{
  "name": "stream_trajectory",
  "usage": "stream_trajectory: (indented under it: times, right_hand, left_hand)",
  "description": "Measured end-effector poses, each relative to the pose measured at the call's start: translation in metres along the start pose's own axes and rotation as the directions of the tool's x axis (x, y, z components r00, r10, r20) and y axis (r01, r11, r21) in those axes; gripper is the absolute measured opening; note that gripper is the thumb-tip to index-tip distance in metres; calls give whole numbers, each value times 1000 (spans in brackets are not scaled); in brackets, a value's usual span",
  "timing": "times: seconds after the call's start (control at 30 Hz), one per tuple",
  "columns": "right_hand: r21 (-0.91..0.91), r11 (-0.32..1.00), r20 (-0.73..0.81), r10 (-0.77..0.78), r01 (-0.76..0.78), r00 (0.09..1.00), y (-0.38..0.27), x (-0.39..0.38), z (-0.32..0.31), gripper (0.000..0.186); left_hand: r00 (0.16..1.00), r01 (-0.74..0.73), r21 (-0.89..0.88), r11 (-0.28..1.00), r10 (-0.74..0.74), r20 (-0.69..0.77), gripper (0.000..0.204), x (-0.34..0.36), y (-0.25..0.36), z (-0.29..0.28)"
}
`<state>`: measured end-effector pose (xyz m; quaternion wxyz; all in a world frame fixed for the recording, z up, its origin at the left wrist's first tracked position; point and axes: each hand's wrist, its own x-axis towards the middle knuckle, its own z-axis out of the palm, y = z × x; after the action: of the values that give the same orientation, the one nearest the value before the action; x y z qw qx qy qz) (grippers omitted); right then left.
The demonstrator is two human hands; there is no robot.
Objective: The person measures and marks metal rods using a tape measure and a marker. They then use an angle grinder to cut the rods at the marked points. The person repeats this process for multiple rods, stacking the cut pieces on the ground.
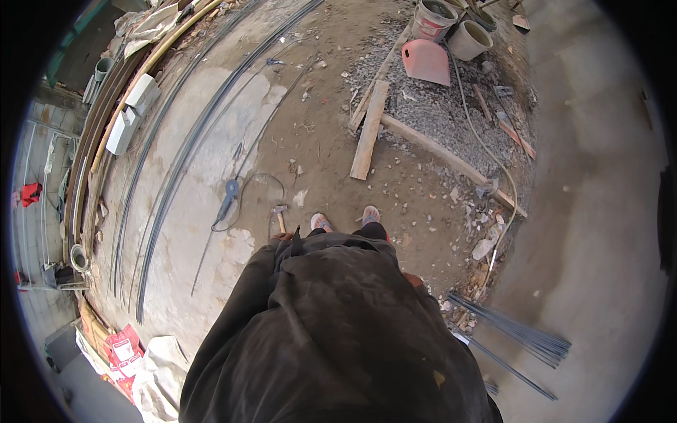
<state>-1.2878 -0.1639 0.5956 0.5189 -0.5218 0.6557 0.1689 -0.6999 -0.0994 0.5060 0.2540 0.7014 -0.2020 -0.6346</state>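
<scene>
My left hand (282, 236) is closed around the wooden handle of a hammer (281, 220), whose metal head points away from me. That hand hangs low, just left of my feet. Of my right hand (413, 280) only a small part shows past the dark jacket, at my right side; its fingers are hidden. To the left of the hammer a blue angle grinder (227, 200) lies on the ground, with a dark cable curving around it. My two feet in sandals (321, 222) stand on the dirt.
Long steel bars (185, 149) run along the left; cut bars (518, 331) lie at lower right. Ahead, planks (370, 130) border a gravel heap (430, 106) with buckets (470, 41) and a pink sheet (426, 62). A hose (486, 148) crosses it. White blocks (123, 131) and sacks (161, 377) lie left.
</scene>
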Motion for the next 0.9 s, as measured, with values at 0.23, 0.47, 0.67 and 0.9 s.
stream_trajectory:
  times: [0.23, 0.47, 0.67, 0.9]
  right_hand:
    - [-152, 964, -84, -231, 217, 969, -22, 8, -35, 45]
    - [254, 955, -75, 177, -153, 981, -76, -48, -107, 43]
    - [447, 843, 23, 322, -298, 947, -119, -66, -117, 38]
    - [-419, 877, -7, -264, 237, 965, 77, 54, -99, 45]
  left_hand:
    - [998, 55, -218, 974, -45, 49, 51, 19, -22, 7]
    - [990, -127, 419, 899, 144, -10, 53, 3, 2, 47]
    - [957, 234, -288, 929, -273, -103, 50, -41, -18, 60]
    - [965, 137, 132, 982, -102, -241, 50, -40, 67, 106]
